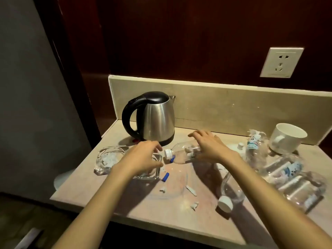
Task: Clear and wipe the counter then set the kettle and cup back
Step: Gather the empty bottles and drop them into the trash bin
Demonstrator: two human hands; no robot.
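Kettle (154, 117) stands at counter (136, 203) back-left, cup (285, 139) tipped far right. Your left hand (142, 159) hovers loosely curled, empty, over glass ashtray (152, 169); right hand (210, 146) spreads over the lying bottle (179, 155), grip unclear, likely clearing rubbish first

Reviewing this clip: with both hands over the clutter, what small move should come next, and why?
Probably the right hand closes its fingers round the lying bottle beneath it and lifts it off the counter; litter has to go before wiping.

Dark red-brown wood wall (179, 33), white power socket (281, 62) — beige stone backsplash (233, 101), grey panel (27, 87) at left, dim light
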